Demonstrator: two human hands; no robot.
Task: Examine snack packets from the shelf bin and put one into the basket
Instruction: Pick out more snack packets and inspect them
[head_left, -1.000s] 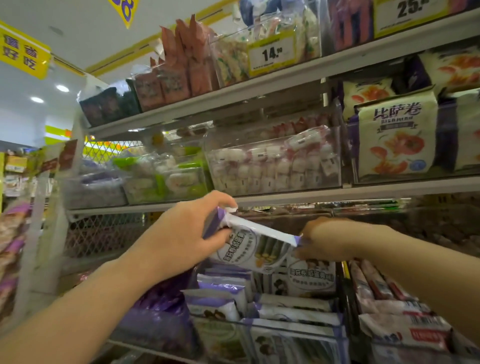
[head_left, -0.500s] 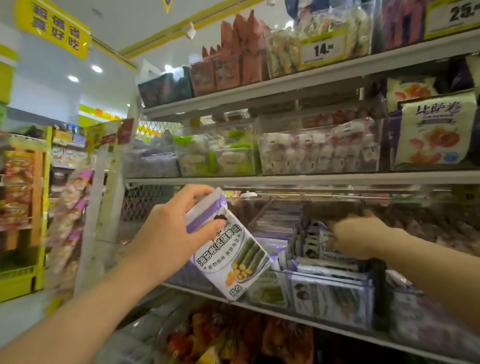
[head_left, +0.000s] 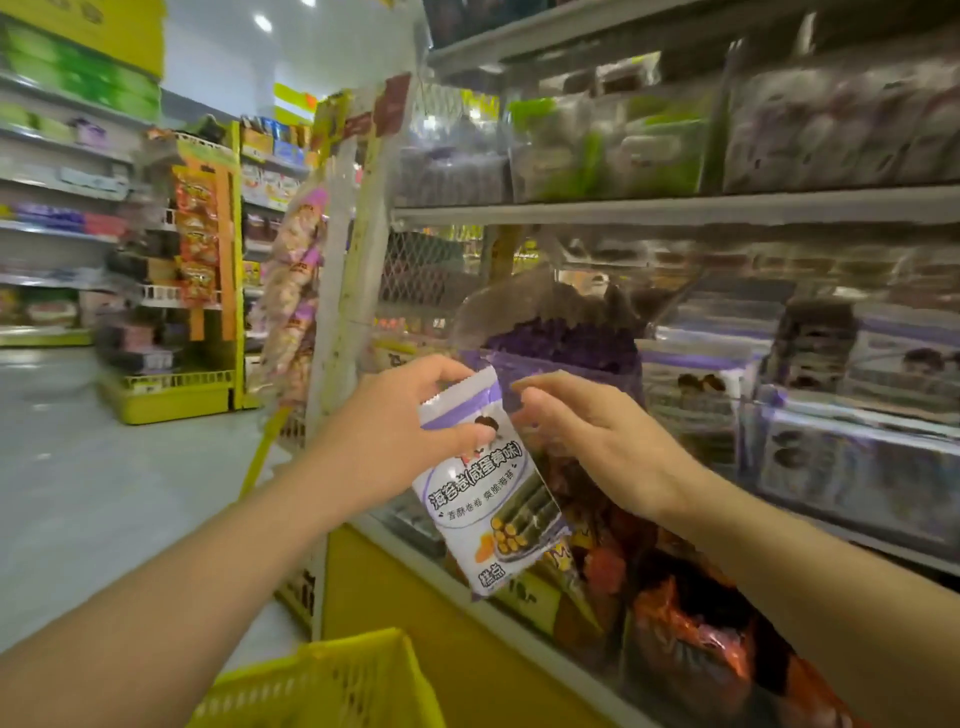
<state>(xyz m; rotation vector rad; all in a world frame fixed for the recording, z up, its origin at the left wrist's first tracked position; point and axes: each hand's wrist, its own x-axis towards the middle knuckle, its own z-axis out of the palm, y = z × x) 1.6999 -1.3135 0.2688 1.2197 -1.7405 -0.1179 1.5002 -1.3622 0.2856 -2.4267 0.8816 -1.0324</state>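
Pink-labelled bags (head_left: 293, 291) hang just left of the white shelf post (head_left: 337, 312). A yellow rack (head_left: 171, 397) stands farther left.

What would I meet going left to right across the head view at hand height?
Yellow display rack → left hand → snack packet → right hand → clear shelf bin.

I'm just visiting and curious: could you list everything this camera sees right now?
seaweed-roll packet: one, white and purple, held before the shelf bins
shopping basket: one, yellow, bottom edge
shelf bins: several, clear, holding purple-and-white packets, right
snack bags: several, orange-red, lowest shelf
hanging snack strip: one, pink and pale, shelf end
display rack: one, yellow, across the aisle
left hand: one, grips the packet's top left
right hand: one, at the packet's top right; grip unclear
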